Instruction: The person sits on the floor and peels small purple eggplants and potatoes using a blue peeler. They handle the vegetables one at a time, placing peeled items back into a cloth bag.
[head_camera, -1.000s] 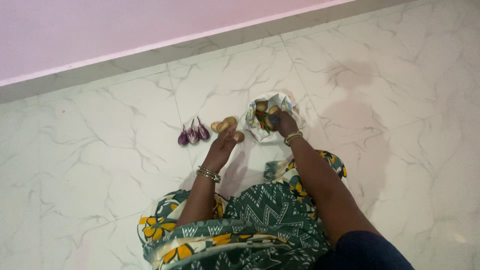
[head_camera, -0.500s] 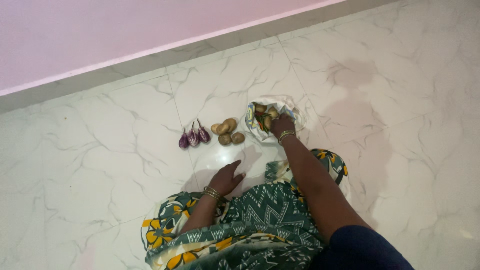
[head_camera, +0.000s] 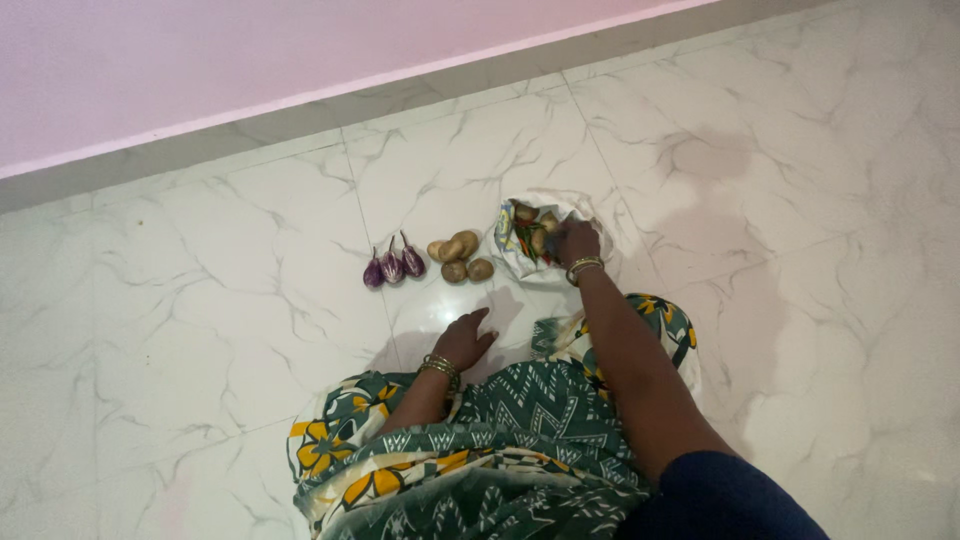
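Note:
My right hand (head_camera: 577, 241) reaches into a white plastic bag (head_camera: 508, 252) on the floor that holds potatoes and green and red vegetables; its fingers are buried among them, so what they grip is hidden. My left hand (head_camera: 466, 340) rests flat on the marble floor with fingers spread, holding nothing. Several potatoes (head_camera: 459, 257) lie in a small pile just left of the bag. Three small purple eggplants (head_camera: 392, 267) lie further left.
White marble floor tiles (head_camera: 200, 300) stretch all around. A pink wall with a grey skirting (head_camera: 300, 100) runs along the back. My green patterned dress (head_camera: 520, 430) with yellow flowers covers my knees at the bottom.
My left hand let go of a potato at the pile and drew back to rest on the floor. My right hand stayed in the bag.

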